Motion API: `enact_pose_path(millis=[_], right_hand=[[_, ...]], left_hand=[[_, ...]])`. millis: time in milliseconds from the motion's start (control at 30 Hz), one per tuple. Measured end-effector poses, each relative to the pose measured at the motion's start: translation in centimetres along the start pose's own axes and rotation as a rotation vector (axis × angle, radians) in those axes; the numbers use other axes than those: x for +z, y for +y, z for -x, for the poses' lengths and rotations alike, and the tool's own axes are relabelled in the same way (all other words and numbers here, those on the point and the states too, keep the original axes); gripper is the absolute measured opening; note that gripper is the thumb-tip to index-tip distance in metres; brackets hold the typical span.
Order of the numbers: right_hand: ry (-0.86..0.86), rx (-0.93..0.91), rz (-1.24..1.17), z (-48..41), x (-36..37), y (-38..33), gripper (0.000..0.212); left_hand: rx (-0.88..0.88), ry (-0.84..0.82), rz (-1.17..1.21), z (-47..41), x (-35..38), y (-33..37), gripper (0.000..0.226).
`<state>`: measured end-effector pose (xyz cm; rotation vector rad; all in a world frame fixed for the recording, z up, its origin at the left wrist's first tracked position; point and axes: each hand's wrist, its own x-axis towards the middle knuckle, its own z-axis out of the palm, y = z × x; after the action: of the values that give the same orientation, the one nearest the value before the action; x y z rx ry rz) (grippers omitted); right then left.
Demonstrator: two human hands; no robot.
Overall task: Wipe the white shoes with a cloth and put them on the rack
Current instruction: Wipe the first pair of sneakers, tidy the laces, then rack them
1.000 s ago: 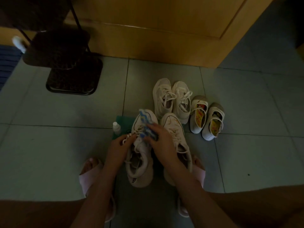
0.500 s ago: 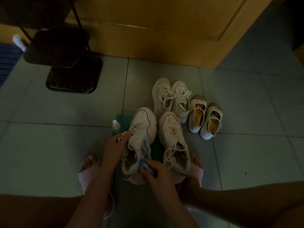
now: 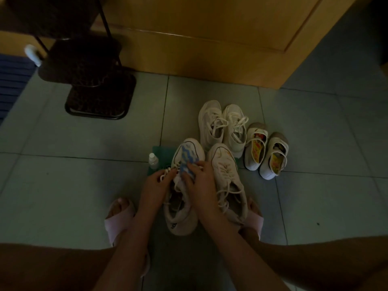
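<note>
- A white sneaker (image 3: 180,223) is stood on the tiled floor (image 3: 63,185) between the person's feet, its toe turned away from the person and resting over a green mat (image 3: 160,151).
- The sneaker is held at its lace area by the left hand (image 3: 156,183); the fingers are curled in against the laces and the side of the upper.
- A blue-and-white patterned cloth (image 3: 186,159) is laid over the front of the sneaker's upper and is pressed down by the right hand (image 3: 201,185), whose fingers are bent over the near end of the cloth and clamped on it.
- A second white sneaker (image 3: 227,179) is set just beside the first, on its right, touching it along the side.
- A farther pair of white sneakers (image 3: 222,124) is placed just beyond these two, toes pointing away.
- A pair of small strap shoes (image 3: 264,154) with yellow printed insoles is seen to the right of that pair.
- A small clear bottle (image 3: 153,161) is stood upright at the left edge of the green mat, near the left hand.
- A dark metal rack (image 3: 100,97) is stood at the upper left, well apart from the shoes, in front of a wooden door (image 3: 210,28).
- Pink slippers (image 3: 119,215) are worn on both feet.
</note>
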<state>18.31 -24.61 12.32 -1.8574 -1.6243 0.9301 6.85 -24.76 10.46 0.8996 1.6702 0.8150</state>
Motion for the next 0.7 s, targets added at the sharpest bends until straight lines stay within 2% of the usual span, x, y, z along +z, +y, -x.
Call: enact_pose_path(millis=[167, 300, 333, 400, 500, 600, 700], right_hand=[[-0.129, -0.023, 0.037, 3.7, -0.4, 1.2, 0.032], [-0.244, 0.049, -0.062, 5.0, -2.8, 1.3, 0.024], [-0.231, 0.057, -0.11, 4.4, -3.5, 1.2, 0.02], [-0.076, 0.03, -0.147, 1.7, -4.3, 1.2, 0.019], [0.105, 0.015, -0.083, -4.5, -3.7, 0.9, 0.017], [0.021, 0.022, -0.027, -8.1, -1.2, 1.2, 0.033], [0.004, 0.027, 0.019, -6.8, 0.1, 1.5, 0.038]], left_hand=[[-0.006, 0.007, -0.003, -0.1, -0.1, 0.0, 0.02], [-0.012, 0.036, -0.021, 0.0, -0.6, 0.1, 0.022], [-0.004, 0.031, -0.028, 0.0, -0.6, 0.2, 0.022], [-0.004, 0.012, -0.022, 0.1, -0.6, 0.4, 0.021], [-0.005, -0.005, 0.027, 0.3, -0.8, 0.4, 0.016], [0.008, -0.007, 0.033, 0.4, -1.0, 0.4, 0.015], [-0.018, -0.003, 0.04, 0.1, -1.1, 0.2, 0.014]])
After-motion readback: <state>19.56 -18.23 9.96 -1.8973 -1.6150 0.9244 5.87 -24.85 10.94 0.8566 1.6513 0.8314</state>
